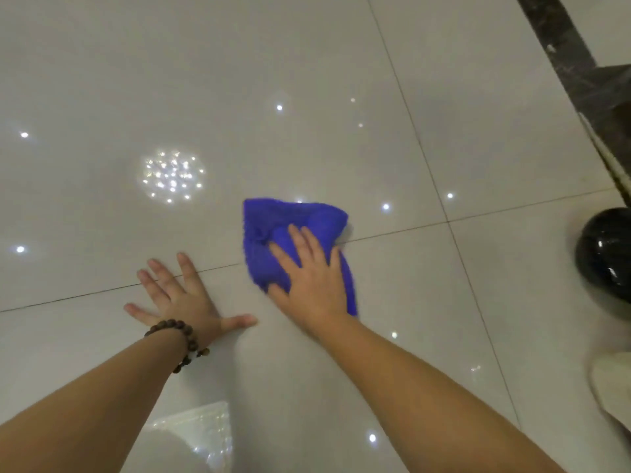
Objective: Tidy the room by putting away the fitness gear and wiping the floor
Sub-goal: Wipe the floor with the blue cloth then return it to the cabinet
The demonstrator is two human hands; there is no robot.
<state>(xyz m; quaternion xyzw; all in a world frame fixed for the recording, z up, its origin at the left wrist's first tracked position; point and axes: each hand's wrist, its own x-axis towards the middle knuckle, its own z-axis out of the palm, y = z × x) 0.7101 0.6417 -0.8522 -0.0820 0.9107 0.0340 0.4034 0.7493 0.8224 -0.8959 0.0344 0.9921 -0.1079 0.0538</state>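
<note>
The right hand (312,271) is laid flat on a blue cloth (273,233), the fingers straight and spread, so that the cloth is pressed to the floor (307,80) rather than clenched. The cloth lies crumpled across a grout line (392,233) between pale glossy tiles, near the middle of the view. The left hand (181,298) is spread, palm down, on the bare tile just beside the cloth, apparently as a prop; nothing is held in it. A bead bracelet (181,339) is worn on that wrist.

The wiping part of the task is judged to be in hand. How much of the floor has been covered cannot be told, as no wet trace or dirt is shown on the shiny tile. No fitness gear is plainly seen lying about, so the putting-away may be done, though only a small patch of the room is shown.

A glossy black round thing (604,254) is cut off at the right edge; what it is cannot be made out. A dark strip (560,46) runs along the upper right. A pale shape at the lower right edge is blurred and left unnamed. The bright specks on the tiles are taken for reflected lamps.
</note>
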